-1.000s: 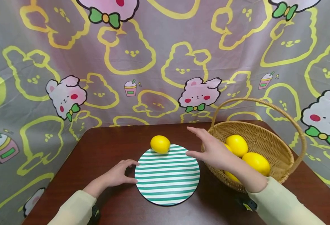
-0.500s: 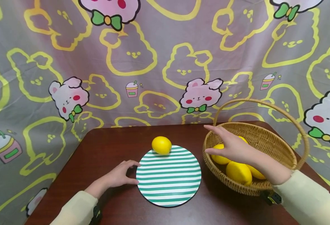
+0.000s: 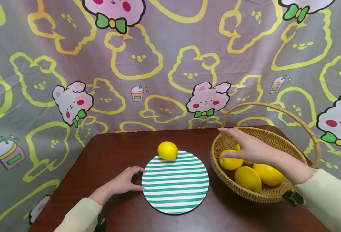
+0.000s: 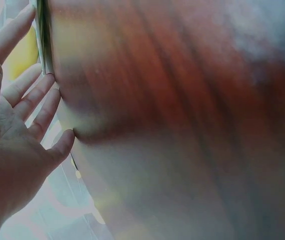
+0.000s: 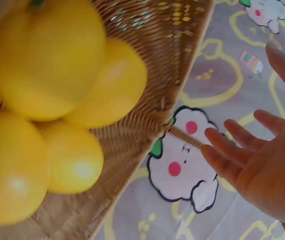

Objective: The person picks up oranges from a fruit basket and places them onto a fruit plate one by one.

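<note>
A round board [image 3: 176, 185] with green and white stripes lies on the table. One lemon [image 3: 167, 150] rests at its far edge. My left hand [image 3: 125, 181] is at the board's left side, thumb and fingertips right at the rim, fingers relaxed. In the left wrist view the board shows edge-on as a thin green strip [image 4: 43, 40]. My right hand [image 3: 247, 149] is over the left part of the wicker basket [image 3: 280, 146], fingers spread and holding nothing. Several lemons [image 3: 247, 179] lie in the basket below it; the hand partly hides some. The right wrist view shows lemons [image 5: 45, 57] up close.
The basket's tall arched handle [image 3: 299, 119] stands up over its right and back. A curtain [image 3: 158, 74] with cartoon bears hangs behind the dark brown table [image 3: 121, 145]. Both forearms have pale sleeves [image 3: 80, 212].
My right hand has moved right, from beside the board to over the basket, uncovering more lemons. The left hand stays at the board's edge. The view shifts slightly.
</note>
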{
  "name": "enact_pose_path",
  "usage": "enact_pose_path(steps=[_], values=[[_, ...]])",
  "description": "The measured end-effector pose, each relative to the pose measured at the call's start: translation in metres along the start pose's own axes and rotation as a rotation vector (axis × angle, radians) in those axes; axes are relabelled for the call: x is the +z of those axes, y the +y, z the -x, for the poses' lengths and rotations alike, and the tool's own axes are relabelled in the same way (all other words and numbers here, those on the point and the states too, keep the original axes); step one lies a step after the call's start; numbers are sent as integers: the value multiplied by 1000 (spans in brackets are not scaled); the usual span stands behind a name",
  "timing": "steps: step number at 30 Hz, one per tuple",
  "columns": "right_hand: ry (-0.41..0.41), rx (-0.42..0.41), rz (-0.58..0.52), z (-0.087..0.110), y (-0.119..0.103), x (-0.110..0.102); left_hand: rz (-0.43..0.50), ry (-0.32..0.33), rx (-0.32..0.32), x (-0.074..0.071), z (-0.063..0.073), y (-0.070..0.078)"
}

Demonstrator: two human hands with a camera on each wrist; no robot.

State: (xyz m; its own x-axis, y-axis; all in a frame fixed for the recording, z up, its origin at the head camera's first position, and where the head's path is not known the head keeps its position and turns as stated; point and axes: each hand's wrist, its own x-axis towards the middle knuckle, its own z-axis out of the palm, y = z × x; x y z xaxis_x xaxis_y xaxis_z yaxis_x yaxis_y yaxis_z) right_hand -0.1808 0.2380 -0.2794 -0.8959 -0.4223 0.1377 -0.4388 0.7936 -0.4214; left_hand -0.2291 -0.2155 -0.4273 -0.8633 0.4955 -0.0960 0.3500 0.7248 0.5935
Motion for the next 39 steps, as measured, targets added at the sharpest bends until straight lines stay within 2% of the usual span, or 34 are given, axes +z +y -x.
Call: enact_pose_path(steps=[9, 20, 32, 39], values=[[-50, -50, -52, -4, 26, -3, 0, -1, 0, 2, -1, -2], [-157, 11, -50, -8, 58, 4, 8, -10, 9, 2, 0, -2], [-280, -25, -125, -13, 75, 17, 1, -2, 12, 1, -2, -3], [-308, -68, -104, -16, 82, 27, -1, -1, 4, 0, -1, -3]])
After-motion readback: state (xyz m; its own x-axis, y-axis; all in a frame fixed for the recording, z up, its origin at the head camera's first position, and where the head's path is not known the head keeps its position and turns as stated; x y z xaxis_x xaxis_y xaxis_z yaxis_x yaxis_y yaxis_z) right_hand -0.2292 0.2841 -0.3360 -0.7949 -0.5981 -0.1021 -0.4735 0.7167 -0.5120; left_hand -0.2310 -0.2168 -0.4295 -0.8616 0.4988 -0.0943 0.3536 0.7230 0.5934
